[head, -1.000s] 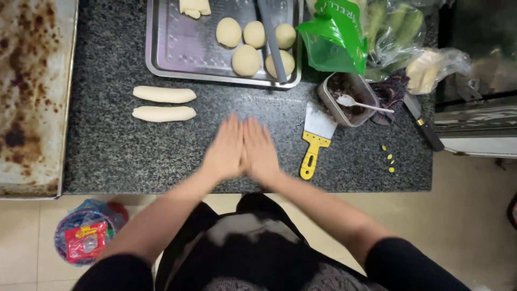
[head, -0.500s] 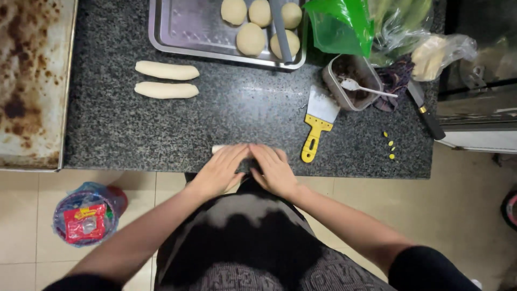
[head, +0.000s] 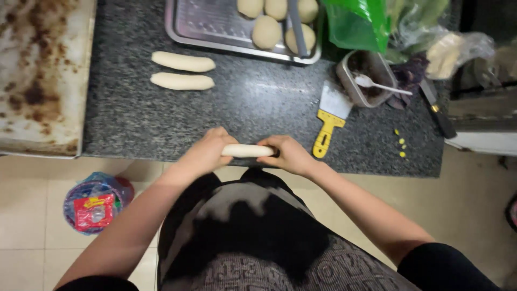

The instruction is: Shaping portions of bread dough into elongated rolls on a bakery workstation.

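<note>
- We stand at a dark speckled counter [head: 258, 108] over a pale tiled floor [head: 32, 215].
- A dough roll [head: 248, 150] lies crosswise at the counter's near edge, right in front of us.
- Our left hand [head: 207, 153] covers its left end, palm down, fingers curved over the dough.
- Our right hand [head: 288, 154] covers its right end the same way; both hands press on the roll, and only its pale middle shows between them.
- Just right of our right hand lies a scraper [head: 329, 117] with a yellow handle and a steel blade.
- Beyond the scraper stands a small tub [head: 366, 78] with a dark filling and a white spoon [head: 377, 84] resting in it.
- Near the tub, to the right, a knife [head: 437, 108] lies beside clear bags, and a green bag [head: 358, 24] sits behind.
- Far across the counter, a steel tray [head: 210, 29] holds round dough balls [head: 267, 32].
- Two finished rolls [head: 183, 71] lie side by side just in front of the tray, well apart from our hands.
- On our left sits a stained baking sheet [head: 37, 75].
- On the floor below it rests a bundle in a blue bag [head: 94, 202].
</note>
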